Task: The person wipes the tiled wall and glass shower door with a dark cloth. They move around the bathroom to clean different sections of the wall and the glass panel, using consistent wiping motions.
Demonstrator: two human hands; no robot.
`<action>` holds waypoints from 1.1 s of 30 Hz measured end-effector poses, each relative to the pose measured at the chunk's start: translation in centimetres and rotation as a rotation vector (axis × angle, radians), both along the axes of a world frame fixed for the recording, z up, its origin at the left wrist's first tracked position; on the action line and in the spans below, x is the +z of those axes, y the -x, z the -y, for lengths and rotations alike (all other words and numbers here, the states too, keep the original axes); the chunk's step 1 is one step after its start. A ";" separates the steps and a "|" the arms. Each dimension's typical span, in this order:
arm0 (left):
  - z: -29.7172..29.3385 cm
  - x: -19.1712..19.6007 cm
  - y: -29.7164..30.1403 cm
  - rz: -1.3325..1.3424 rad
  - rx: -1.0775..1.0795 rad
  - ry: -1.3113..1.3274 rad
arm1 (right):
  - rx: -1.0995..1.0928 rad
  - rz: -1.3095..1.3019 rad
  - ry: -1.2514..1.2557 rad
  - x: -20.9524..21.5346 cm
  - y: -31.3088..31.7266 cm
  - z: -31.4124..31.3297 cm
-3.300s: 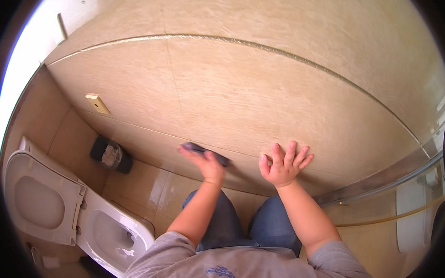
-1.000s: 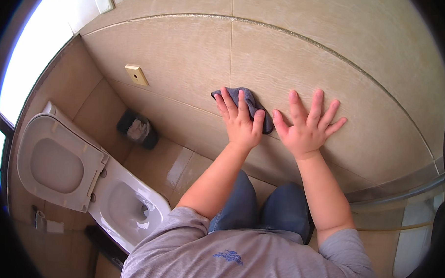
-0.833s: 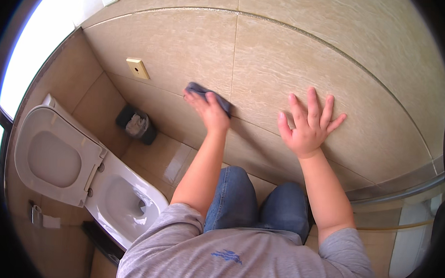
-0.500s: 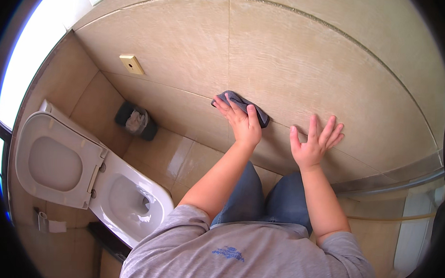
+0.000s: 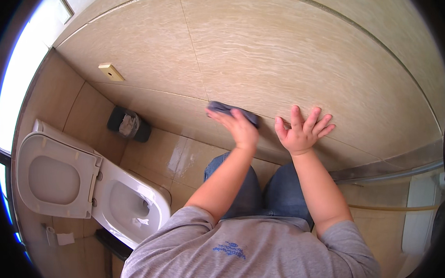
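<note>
Left hand (image 5: 241, 130) presses a grey cloth (image 5: 232, 111) flat against the beige wall tile (image 5: 284, 58), low down, near a grout line. Right hand (image 5: 301, 133) lies just beside it, fingers spread wide on the same glossy, wavy-grained tile. Further left sit a small tan rectangular plate (image 5: 110, 72), a black bin (image 5: 129, 125) and a white toilet (image 5: 127, 209), lid up.

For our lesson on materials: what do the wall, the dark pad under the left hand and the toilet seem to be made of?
Wall: likely glazed ceramic or stone-look tile, with beige veining and grout lines. Pad under the left hand: probably soft cloth, dull grey-blue and creased. Toilet: glossy white, likely ceramic; its raised lid looks plastic.
</note>
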State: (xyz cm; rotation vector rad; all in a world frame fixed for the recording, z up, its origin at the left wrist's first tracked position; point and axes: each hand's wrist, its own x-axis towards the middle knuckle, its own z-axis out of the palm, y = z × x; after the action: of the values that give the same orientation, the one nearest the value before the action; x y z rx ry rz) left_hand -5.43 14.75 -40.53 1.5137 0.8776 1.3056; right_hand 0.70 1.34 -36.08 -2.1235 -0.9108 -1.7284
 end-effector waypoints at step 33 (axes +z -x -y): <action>7.7 18.2 0.3 0.793 -0.650 1.539 | 0.380 -0.767 -0.111 7.2 8.8 10.9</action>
State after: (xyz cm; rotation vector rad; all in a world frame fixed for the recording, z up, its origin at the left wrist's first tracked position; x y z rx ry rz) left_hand -5.77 7.01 -22.29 -0.0361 0.4806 0.3324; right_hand -8.10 -9.60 -28.90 -2.0915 -0.8663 -0.6675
